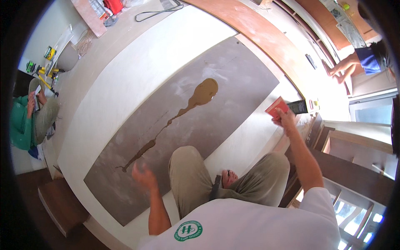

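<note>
A brown-grey rectangular panel lies flat in front of my knees. Across it runs a long trail of brown, glossy liquid, widest at the far end and thin toward my left hand. My right hand grips a flat red spreader, held up beyond the panel's right edge. Just past that hand is a black can, seen lying sideways in the picture. Blurred by motion, my left hand hovers at the trail's near end, its fingers apart and nothing visible in it.
A pale board lies under the panel. At the left sits a person in green; another person's bare legs show at the far right. Wooden cabinet frames stand to my right, and a brown wooden box at the lower left.
</note>
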